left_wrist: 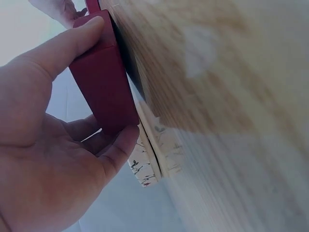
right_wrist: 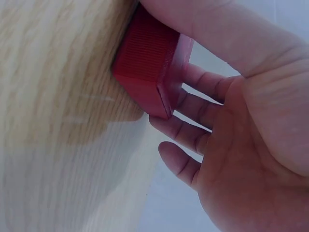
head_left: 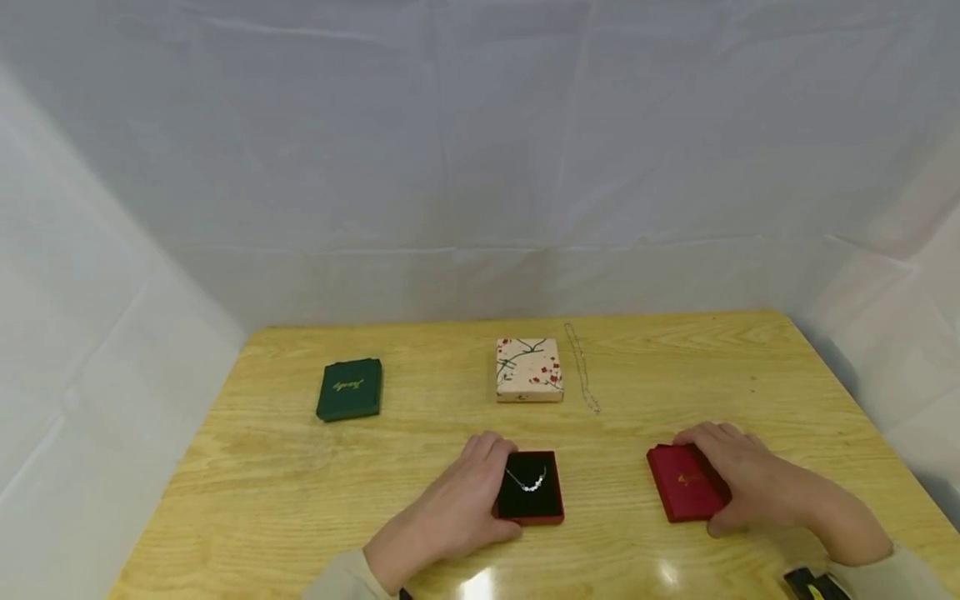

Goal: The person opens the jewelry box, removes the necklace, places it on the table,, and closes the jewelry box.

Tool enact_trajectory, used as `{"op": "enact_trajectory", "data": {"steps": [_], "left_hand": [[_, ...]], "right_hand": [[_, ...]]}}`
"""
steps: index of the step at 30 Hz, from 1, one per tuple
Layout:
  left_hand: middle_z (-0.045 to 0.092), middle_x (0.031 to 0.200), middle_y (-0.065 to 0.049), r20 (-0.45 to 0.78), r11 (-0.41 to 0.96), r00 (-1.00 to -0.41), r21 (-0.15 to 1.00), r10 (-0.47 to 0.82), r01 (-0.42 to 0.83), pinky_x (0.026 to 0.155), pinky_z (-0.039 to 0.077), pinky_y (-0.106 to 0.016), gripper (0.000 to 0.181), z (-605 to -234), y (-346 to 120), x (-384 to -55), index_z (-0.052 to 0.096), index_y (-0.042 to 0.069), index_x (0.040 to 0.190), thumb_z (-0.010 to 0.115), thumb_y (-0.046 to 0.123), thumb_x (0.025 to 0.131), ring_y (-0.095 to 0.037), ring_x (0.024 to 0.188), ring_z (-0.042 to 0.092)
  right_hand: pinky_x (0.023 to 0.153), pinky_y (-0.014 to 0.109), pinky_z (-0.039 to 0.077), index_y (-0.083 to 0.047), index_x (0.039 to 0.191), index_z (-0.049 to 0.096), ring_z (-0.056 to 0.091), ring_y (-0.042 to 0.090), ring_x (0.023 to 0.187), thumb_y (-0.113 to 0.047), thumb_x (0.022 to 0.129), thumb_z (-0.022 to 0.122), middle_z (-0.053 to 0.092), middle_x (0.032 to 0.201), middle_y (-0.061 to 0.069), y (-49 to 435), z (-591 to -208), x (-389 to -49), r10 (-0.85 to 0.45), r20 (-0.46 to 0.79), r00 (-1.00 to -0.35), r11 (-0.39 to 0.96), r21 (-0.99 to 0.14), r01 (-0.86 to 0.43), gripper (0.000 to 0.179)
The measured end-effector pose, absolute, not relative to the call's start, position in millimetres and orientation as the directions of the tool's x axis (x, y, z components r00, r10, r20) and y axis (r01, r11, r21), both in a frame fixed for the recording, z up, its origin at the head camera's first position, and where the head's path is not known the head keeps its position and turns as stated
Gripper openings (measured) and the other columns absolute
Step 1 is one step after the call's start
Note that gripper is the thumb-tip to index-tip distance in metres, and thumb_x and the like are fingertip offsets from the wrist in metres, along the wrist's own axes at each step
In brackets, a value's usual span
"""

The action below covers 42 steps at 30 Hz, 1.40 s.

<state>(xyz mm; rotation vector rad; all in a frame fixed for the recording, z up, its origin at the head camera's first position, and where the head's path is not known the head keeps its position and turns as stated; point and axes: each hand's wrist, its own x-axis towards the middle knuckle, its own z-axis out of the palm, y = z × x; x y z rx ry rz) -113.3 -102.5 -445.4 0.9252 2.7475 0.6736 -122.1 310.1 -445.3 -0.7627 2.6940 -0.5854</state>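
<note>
My left hand [head_left: 461, 500] grips a small open red jewelry box [head_left: 560, 500] by its left side, thumb at the near edge and fingers at the far one. Inside, a silver necklace [head_left: 534, 486] lies on black padding. In the left wrist view, thumb and fingers span the box's red side wall [left_wrist: 104, 87]. To the right, my right hand [head_left: 761, 483] holds a red box lid [head_left: 682, 483] with small gold lettering, thumb near and fingers far. The right wrist view shows the lid's ribbed red side [right_wrist: 147, 50] low against the wood, between thumb and fingers.
A cream box with a floral print [head_left: 528, 371] stands at the back middle of the wooden table [head_left: 255, 475]. Beside it lies a thin silver chain [head_left: 580, 362]. A green box with gold lettering [head_left: 350, 389] sits at the back left. White sheeting [head_left: 480, 167] surrounds the table.
</note>
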Motion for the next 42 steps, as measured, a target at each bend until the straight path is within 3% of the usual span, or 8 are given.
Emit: {"op": "enact_trajectory", "data": {"steps": [5, 13, 24, 31, 42], "left_hand": [[0.053, 0.128, -0.004, -0.022, 0.708, -0.794, 0.467, 0.608, 0.529, 0.105, 0.05, -0.035, 0.088, -445.7, -101.5, -113.7, 0.052, 0.002, 0.142, 0.098, 0.038, 0.077, -0.016, 0.116, 0.048], [0.052, 0.131, -0.008, -0.043, 0.716, -0.801, 0.478, 0.597, 0.509, 0.108, 0.049, -0.037, 0.097, -443.8, -102.1, -112.7, 0.049, -0.002, 0.147, 0.1, 0.036, 0.073, -0.019, 0.12, 0.049], [0.051, 0.143, -0.012, -0.054, 0.723, -0.819, 0.505, 0.571, 0.471, 0.115, 0.045, -0.041, 0.109, -439.3, -111.7, -113.2, 0.045, -0.003, 0.153, 0.099, 0.046, 0.072, -0.025, 0.133, 0.048], [0.054, 0.142, -0.01, -0.08, 0.713, -0.822, 0.549, 0.563, 0.435, 0.113, 0.046, -0.046, 0.107, -437.6, -121.2, -113.8, 0.046, -0.001, 0.154, 0.094, 0.054, 0.076, -0.026, 0.132, 0.051], [0.056, 0.136, -0.005, -0.097, 0.691, -0.811, 0.587, 0.577, 0.422, 0.11, 0.048, -0.044, 0.097, -441.0, -127.3, -114.8, 0.048, -0.001, 0.153, 0.09, 0.051, 0.082, -0.019, 0.126, 0.053]], "right_hand": [[0.092, 0.059, 0.041, -0.014, 0.145, 0.05, 0.049, 0.031, 0.123, -0.048, 0.061, 0.102, 0.053, 0.138, 0.002, 305.9, -440.3, -120.0, -0.525, -0.135, -0.84, 0.799, -0.418, -0.433, 0.104], [0.099, 0.066, 0.041, -0.014, 0.147, 0.054, 0.049, 0.032, 0.13, -0.057, 0.081, 0.089, 0.053, 0.142, 0.0, 283.0, -423.7, -119.9, -0.582, -0.038, -0.813, 0.754, -0.401, -0.521, 0.086], [0.103, 0.057, 0.047, -0.02, 0.138, 0.064, 0.057, 0.023, 0.124, -0.035, 0.099, 0.078, 0.06, 0.132, -0.006, 227.4, -413.1, -124.0, -0.657, 0.07, -0.751, 0.683, -0.368, -0.632, 0.044], [0.097, 0.049, 0.052, -0.021, 0.125, 0.072, 0.059, 0.017, 0.114, -0.028, 0.099, 0.079, 0.062, 0.121, -0.007, 189.6, -417.3, -126.7, -0.663, 0.154, -0.733, 0.666, -0.327, -0.671, 0.028], [0.094, 0.045, 0.054, -0.021, 0.108, 0.079, 0.058, 0.016, 0.102, -0.03, 0.096, 0.081, 0.064, 0.109, -0.006, 147.7, -434.1, -129.3, -0.63, 0.171, -0.757, 0.712, -0.261, -0.652, 0.015]]}}
